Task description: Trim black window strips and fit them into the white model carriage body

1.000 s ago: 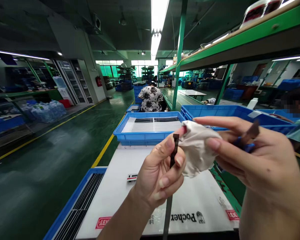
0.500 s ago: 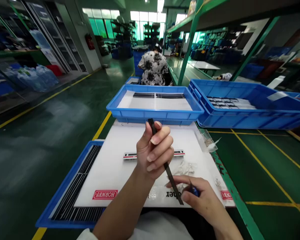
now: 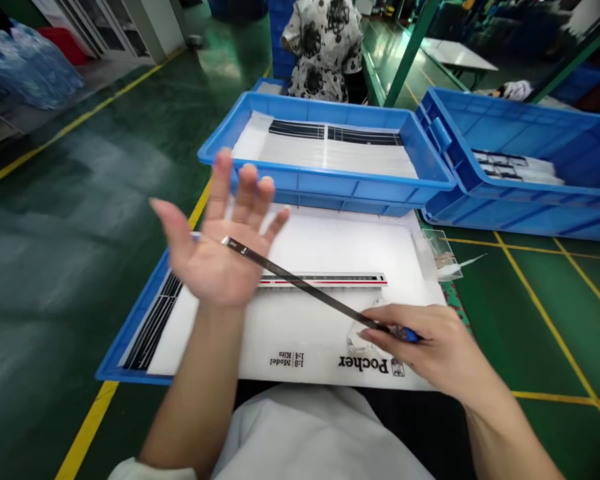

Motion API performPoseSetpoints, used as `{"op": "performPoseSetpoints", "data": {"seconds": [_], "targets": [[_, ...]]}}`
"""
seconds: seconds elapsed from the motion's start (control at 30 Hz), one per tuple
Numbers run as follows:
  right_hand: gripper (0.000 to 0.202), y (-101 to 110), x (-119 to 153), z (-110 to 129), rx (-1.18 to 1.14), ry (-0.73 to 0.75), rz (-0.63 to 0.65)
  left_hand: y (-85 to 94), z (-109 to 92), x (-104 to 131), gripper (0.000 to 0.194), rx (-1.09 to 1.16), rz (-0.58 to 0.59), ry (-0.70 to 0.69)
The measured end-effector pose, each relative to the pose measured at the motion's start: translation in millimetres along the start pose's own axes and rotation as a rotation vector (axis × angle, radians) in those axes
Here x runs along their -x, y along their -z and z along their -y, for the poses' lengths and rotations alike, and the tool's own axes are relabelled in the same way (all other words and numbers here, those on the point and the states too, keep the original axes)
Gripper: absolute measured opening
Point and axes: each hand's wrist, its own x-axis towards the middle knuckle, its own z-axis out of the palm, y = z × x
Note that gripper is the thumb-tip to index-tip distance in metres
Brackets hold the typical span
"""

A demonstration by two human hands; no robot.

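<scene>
My left hand (image 3: pixel 220 247) is raised with the palm showing and its fingers spread. A long, thin dark strip (image 3: pixel 300 283) slants from my right hand to the front of that palm; whether its tip touches the skin I cannot tell. My right hand (image 3: pixel 420 333) pinches the strip's near end between thumb and fingers. A small blue object (image 3: pixel 407 334), mostly hidden, also sits in this hand. Behind the strip, a white model train coach (image 3: pixel 340 280) with a red stripe lies on the white board (image 3: pixel 300 333), its left part hidden by my left hand.
A blue tray (image 3: pixel 350 180) holding dark strips on white sheets stands behind the board. Another blue tray (image 3: pixel 111 353) of strips lies at the left. At right are large blue bins (image 3: pixel 525 207) and a clear box (image 3: pixel 437 247). A person (image 3: pixel 325 53) in a patterned shirt is beyond.
My left hand has let go of the strip, opened and moved left. My right hand has taken the strip's lower end, and the view has tilted down.
</scene>
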Motion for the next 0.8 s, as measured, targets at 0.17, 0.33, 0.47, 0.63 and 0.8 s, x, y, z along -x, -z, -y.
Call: {"op": "performPoseSetpoints", "data": {"seconds": [0.17,0.33,0.47,0.63,0.8], "targets": [[0.014,31,-20,6,0.292,0.146,0.069,54.0,-34,1,0.040,-0.675,0.369,-0.298],[0.017,42,-36,6,0.391,0.223,0.127,63.9,-46,10,0.040,-0.948,0.626,-0.350],[0.024,47,-40,5,0.392,0.190,0.102,65.1,-43,14,0.043,-0.934,0.587,-0.372],[0.036,45,-31,-14,0.032,-0.259,-0.317,72.6,-42,21,0.057,-1.003,0.520,-0.364],[0.048,20,-27,-55,-0.240,-0.551,-0.421,81.9,-40,24,0.054,-1.113,0.532,-0.364]]}}
